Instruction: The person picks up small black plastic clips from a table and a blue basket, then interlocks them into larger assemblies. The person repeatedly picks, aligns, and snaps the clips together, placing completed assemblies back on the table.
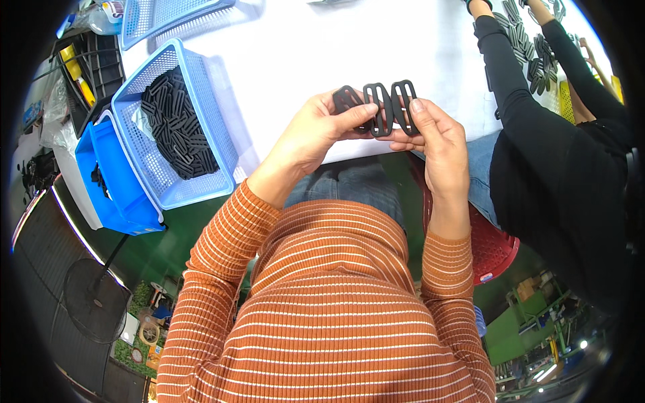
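Between my two hands, above the near edge of the white table, a row of black plastic strap buckles (379, 111) is held side by side. My left hand (314, 127) pinches the left part of the row, its thumb lying across the front of the pieces. My right hand (440, 138) grips the right-hand buckle (404, 107) by its outer edge with thumb and fingers. Each buckle is a flat oblong frame with slots. Fingers partly hide the leftmost pieces.
Left of my hands, a light blue mesh basket (218, 144) holds a heap of black buckles (176, 127). Beside it is a darker blue bin (111, 181). A co-worker in black sleeves (517, 101) works close on the right, near piles of buckles (541, 64). A red stool (494, 245) stands below.
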Tool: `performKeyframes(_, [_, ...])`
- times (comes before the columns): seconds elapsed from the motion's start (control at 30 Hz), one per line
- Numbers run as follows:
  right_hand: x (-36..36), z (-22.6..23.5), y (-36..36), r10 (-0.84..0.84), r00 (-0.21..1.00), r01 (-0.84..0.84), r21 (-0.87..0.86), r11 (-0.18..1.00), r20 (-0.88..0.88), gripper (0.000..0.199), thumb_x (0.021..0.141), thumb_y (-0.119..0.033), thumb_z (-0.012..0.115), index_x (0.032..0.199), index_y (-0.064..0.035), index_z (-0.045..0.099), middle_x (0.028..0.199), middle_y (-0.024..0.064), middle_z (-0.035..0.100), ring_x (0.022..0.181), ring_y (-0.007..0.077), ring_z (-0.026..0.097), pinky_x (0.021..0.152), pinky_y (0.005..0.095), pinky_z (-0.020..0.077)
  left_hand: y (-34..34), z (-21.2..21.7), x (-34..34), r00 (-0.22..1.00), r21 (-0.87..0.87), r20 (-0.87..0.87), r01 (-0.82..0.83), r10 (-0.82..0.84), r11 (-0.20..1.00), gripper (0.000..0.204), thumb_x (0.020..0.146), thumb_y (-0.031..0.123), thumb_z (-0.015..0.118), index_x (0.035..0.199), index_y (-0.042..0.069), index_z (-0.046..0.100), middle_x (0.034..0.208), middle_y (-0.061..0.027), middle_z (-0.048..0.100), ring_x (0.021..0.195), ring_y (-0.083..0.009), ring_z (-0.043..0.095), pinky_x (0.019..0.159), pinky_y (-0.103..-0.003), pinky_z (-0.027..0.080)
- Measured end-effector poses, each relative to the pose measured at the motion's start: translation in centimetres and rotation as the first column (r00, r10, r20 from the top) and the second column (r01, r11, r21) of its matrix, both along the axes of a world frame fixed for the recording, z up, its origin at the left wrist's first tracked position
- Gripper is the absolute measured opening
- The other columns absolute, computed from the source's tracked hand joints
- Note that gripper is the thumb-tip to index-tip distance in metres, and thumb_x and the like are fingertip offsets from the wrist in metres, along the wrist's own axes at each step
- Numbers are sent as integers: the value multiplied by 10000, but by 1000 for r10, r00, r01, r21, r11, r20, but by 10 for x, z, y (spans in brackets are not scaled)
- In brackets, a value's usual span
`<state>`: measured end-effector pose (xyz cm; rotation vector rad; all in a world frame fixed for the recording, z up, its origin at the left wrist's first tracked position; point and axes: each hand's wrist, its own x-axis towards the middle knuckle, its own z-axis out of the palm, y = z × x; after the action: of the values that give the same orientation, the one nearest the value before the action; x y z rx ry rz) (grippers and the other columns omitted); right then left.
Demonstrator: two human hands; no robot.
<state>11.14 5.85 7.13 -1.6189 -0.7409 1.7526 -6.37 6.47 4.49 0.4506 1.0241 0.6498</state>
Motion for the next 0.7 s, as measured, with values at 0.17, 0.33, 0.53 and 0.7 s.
performKeyframes(0.17, [7, 3, -1, -40, 998, 40, -11, 999, -54, 311, 960, -232, 453, 1012, 28, 616, 853, 106, 664, 706, 167, 676, 554, 210, 523, 2, 9, 2, 997, -90, 22, -66, 68, 994, 203, 877, 165, 602, 956, -21, 576, 889, -111, 651, 780, -164, 652, 693, -275, 571])
performKeyframes(0.33, [6, 6, -1, -69, 998, 69, 5, 998, -2, 312, 945, -243, 482, 993, 25, 634, 816, 86, 651, 654, 109, 615, 563, 211, 514, 1, 5, 2, 997, -119, 58, -52, 59, 992, 210, 889, 136, 579, 1013, -33, 557, 920, -142, 653, 820, -208, 668, 685, -284, 590])
performKeyframes(0.53, [10, 0, -2, -167, 985, 166, -18, 986, -44, 303, 935, -250, 511, 941, 14, 658, 673, -3, 542, 539, 50, 433, 470, 181, 380, 2, 9, 8, 995, -111, 90, -27, 37, 993, 228, 909, 143, 548, 1035, -46, 547, 926, -157, 650, 852, -244, 668, 694, -284, 587])
performKeyframes(0.7, [11, 2, -3, -149, 986, 147, -30, 989, -73, 281, 930, -238, 527, 952, 9, 658, 659, -4, 536, 545, 47, 434, 473, 181, 352, 1, 7, 9, 997, -111, 82, -5, 14, 994, 251, 914, 158, 541, 1055, -50, 544, 925, -152, 653, 846, -242, 669, 693, -277, 583])
